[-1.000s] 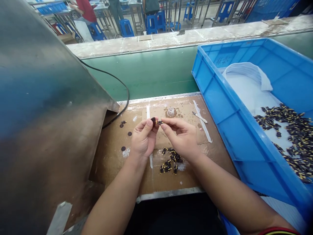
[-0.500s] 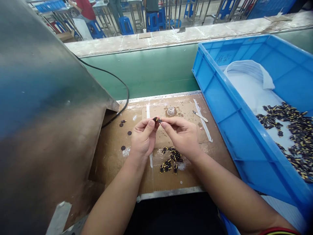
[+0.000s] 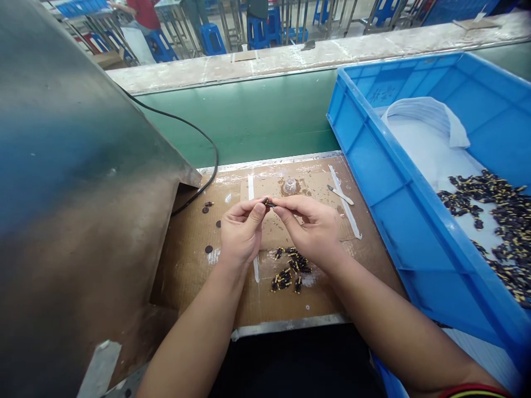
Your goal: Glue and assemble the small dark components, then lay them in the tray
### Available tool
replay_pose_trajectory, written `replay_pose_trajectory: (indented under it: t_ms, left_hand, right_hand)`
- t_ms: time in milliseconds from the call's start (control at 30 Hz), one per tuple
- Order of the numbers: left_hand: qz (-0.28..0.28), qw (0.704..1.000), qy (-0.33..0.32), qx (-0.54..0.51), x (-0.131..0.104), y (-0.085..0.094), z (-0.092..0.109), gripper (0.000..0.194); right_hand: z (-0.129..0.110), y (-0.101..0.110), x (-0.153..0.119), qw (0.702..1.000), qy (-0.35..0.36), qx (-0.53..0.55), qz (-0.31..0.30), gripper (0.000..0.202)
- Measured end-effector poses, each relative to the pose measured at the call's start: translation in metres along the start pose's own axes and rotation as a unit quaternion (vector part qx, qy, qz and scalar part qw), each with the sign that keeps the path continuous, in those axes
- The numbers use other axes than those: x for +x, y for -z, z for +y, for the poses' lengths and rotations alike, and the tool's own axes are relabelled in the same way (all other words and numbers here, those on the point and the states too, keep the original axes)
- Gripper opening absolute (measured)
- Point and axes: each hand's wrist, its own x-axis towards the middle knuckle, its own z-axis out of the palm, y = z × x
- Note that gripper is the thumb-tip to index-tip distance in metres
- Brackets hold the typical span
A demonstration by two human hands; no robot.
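Over the cardboard-covered bench [image 3: 194, 287], my left hand [image 3: 243, 229] and my right hand [image 3: 309, 226] meet fingertip to fingertip. Between them is a small black-and-yellow part [image 3: 269, 203], pinched by the thumb and fingers of both hands. Its exact kind is too small to make out, and the fingers cover much of it. Just below my right hand lies a loose pile of similar black-and-yellow parts [image 3: 296, 262]. Left of my left hand are a few dark round discs [image 3: 208, 249] and a small black part [image 3: 209, 204].
A large blue crate [image 3: 373, 155] on the right holds a heap of such parts [image 3: 506, 221] on white foam sheet [image 3: 423, 132]. A craft knife [image 3: 341, 195] lies near a clear plastic piece [image 3: 290, 186]. A metal housing [image 3: 91, 182] and black cable [image 3: 199, 132] stand left.
The small part has turned slightly between my fingertips, showing less yellow. Both hands keep their grip in nearly the same place, and the view has shifted a little.
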Motion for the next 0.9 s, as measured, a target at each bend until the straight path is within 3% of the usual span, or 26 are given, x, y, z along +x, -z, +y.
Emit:
replay_pose_trajectory:
  t_ms: [133,433,800,900]
  left_hand:
    - [0.000,1.000,-0.011,0.013,-0.001,0.001,-0.003,0.017]
    - [0.016,0.982,-0.120,0.148,-0.009,0.000,-0.010,0.012]
    - [-0.028,0.969,-0.130,0.206,-0.008,0.000,-0.001,0.020]
    - [-0.049,0.957,-0.161,0.236,-0.012,-0.002,0.001,0.026]
  right_hand:
    - [0.001,0.001,0.000,0.999,0.026,-0.021,-0.004,0.024]
    - [0.003,0.000,0.000,0.998,0.030,-0.052,0.003,0.021]
    - [0.001,0.001,0.001,0.991,0.071,-0.112,0.034,0.022]
    - [0.002,0.001,0.000,0.990,0.084,-0.108,0.042,0.020]
